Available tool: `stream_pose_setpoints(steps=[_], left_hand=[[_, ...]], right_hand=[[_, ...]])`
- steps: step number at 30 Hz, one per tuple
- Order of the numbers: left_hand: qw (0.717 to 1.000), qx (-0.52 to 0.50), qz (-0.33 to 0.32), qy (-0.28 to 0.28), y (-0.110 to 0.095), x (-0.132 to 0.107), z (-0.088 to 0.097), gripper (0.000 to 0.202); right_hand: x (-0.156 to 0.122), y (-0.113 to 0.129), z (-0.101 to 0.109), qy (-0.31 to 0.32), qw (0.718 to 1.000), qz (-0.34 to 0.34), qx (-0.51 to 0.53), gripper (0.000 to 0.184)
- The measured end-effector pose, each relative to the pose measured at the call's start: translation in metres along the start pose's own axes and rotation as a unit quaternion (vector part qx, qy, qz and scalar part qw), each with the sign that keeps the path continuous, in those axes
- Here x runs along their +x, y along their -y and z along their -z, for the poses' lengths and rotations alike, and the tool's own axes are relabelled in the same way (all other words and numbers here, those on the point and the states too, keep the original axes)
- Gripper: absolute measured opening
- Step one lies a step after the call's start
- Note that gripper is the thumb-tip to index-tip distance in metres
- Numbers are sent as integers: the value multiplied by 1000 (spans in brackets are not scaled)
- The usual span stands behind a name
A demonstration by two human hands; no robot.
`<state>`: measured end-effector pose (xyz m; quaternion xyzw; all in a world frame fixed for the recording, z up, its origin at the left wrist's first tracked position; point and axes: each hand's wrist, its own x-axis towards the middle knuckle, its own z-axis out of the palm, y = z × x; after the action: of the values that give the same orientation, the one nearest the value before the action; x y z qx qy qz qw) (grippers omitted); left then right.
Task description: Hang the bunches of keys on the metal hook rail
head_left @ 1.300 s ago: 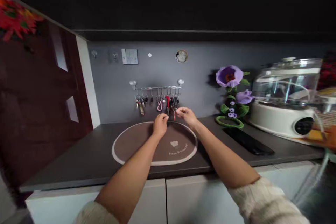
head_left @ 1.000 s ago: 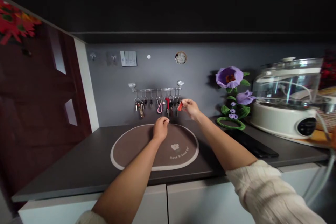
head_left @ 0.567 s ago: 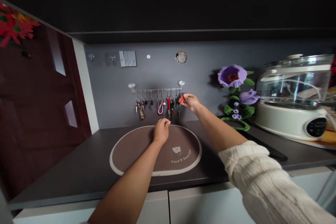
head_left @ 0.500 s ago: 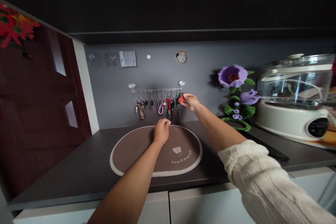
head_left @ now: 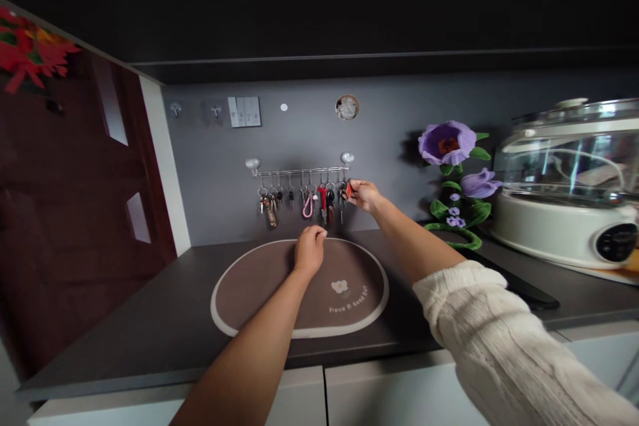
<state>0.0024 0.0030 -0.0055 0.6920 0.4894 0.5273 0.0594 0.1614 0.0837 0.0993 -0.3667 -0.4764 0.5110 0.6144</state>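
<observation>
View: head camera, looking forward and down over a counter.
Right hand [head_left: 364, 194]: centre of frame, slightly right, raised to the wall; thumb and fingertips pinched narrowly on a small red key tag [head_left: 348, 190]. A cream knitted sleeve [head_left: 499, 339] covers the forearm at lower right.
Small red key tag: in the right hand's pinch, at the right end of the rail, just beside the last hanging keys. Whether it sits on a hook cannot be told.
Rail: thin chrome wall rail with hooks [head_left: 299, 171], centre of frame, fixed to the grey wall.
Hanging keys: row of key bunches with black, red and pink fobs [head_left: 299, 198], under the rail.
Left hand [head_left: 310, 249]: centre of frame, below the rail, fingers curled into a loose fist at the far edge of the mat. Anything inside it is hidden.
Mat: brown oval placemat with pale rim and small white print [head_left: 259, 286], flat on the counter.
Counter: dark grey worktop [head_left: 150, 319], above white cabinet fronts [head_left: 389, 393] along the bottom edge.
Right of frame: purple artificial flower with green stem [head_left: 448, 143]; white cooker with clear glass lid [head_left: 564, 213]; flat black slab [head_left: 529, 289] lying on the counter.
Upper centre: white switch plate [head_left: 244, 111].
Left of frame: dark red-brown door [head_left: 60, 213] with a red paper ornament [head_left: 30, 56].
</observation>
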Motion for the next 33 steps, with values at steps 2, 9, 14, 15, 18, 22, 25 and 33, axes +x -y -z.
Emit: stream_pose_setpoints(steps=[2,9,14,15,18,22,25,33], left_hand=[[1000,0,3,0,0,0,0,17],[1000,3,4,1,2,1,0,17],[1000,1,7,-6,3,0,1,17],[1000,-1,8,-6,3,1,1,17],[1000,-4,13,-7,4,1,1,17],[1000,-8,24,-12,7,3,0,15],[998,-41,49,-24,7,4,1,12],[964,-210,164,0,-23,-7,25,51]], right_hand=[[0,-1,1,-10,1000,-6,2,16],[4,-11,3,-32,999,-7,-3,13],[4,-19,4,-56,998,-7,-12,8],[3,-21,5,-58,998,-10,-14,6],[-3,-26,8,-61,998,-15,-19,3],[-17,-36,14,-94,994,-40,-30,5],[-35,-45,13,-143,986,-64,-49,6],[-114,-39,-11,-27,998,-31,-40,25]])
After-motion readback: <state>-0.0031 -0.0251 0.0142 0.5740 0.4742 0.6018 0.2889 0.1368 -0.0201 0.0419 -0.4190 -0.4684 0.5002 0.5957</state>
